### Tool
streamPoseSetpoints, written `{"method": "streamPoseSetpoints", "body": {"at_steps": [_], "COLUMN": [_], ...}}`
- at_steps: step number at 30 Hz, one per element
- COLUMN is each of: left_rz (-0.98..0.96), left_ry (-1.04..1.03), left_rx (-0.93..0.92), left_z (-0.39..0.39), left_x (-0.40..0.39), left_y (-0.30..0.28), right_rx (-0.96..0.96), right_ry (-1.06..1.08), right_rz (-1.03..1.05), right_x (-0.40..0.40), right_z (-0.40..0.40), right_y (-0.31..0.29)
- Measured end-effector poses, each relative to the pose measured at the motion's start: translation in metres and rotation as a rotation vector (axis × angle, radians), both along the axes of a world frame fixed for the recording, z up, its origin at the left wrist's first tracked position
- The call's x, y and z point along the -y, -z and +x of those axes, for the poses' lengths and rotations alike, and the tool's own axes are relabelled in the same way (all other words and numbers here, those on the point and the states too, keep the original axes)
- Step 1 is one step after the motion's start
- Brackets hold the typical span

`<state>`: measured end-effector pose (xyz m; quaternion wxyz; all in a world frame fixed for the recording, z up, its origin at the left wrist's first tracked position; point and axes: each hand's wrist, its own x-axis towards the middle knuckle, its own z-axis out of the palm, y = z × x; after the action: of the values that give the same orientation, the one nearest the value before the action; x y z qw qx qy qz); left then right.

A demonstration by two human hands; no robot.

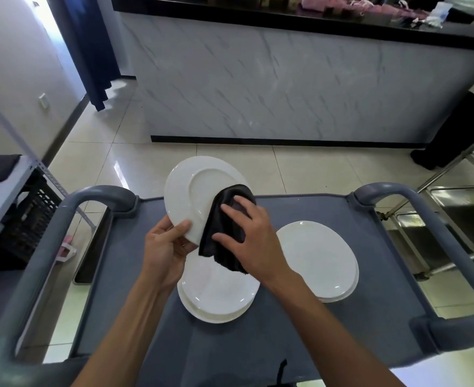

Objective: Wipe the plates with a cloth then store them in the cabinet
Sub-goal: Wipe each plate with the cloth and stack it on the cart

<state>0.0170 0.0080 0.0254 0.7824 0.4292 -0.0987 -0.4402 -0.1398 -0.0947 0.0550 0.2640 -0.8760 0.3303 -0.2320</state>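
Note:
My left hand [167, 244] grips the near rim of a white plate [191, 196], held tilted above the cart with its underside facing me. My right hand [248, 236] presses a black cloth [221, 236] against the plate's right side; the cloth hangs down past the rim. Below them a stack of white plates [219, 294] lies on the grey cart top [258, 339]. A second stack of white plates [318, 258] sits to the right on the cart.
The cart has thick grey handles at left [62, 219] and right [431, 219]. A marble-fronted counter [286, 88] stands ahead across the tiled floor. A metal shelf rack [459, 196] is at the right, a shelf with a black crate [26, 219] at the left.

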Motion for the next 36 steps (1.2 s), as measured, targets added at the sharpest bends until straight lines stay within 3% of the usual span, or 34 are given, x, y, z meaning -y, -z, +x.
{"method": "streamPoseSetpoints", "body": {"at_steps": [5, 11, 17, 23, 32, 36], "left_rz": [0.047, 0.041, 0.039, 0.038, 0.079, 0.095], "left_ry": [-0.018, 0.005, 0.042, 0.12, 0.267, 0.238], "left_rx": [-0.001, -0.015, 0.005, 0.024, 0.279, 0.332], "left_z": [-0.001, 0.002, 0.002, 0.004, -0.013, -0.032], "left_x": [-0.001, -0.006, -0.001, 0.002, 0.003, 0.012], "left_y": [0.001, 0.005, 0.005, 0.005, 0.0, -0.01], "right_rx": [-0.062, 0.0, 0.062, 0.182, 0.285, 0.297], "right_ry": [-0.077, -0.124, -0.041, 0.148, 0.217, 0.178], "right_rz": [-0.104, -0.122, -0.119, 0.058, 0.111, 0.097], "right_x": [-0.016, -0.008, 0.003, 0.025, 0.07, 0.083], "right_z": [0.006, -0.009, -0.026, -0.046, -0.07, -0.079], "right_y": [0.01, 0.017, 0.025, 0.022, 0.003, -0.006]}}
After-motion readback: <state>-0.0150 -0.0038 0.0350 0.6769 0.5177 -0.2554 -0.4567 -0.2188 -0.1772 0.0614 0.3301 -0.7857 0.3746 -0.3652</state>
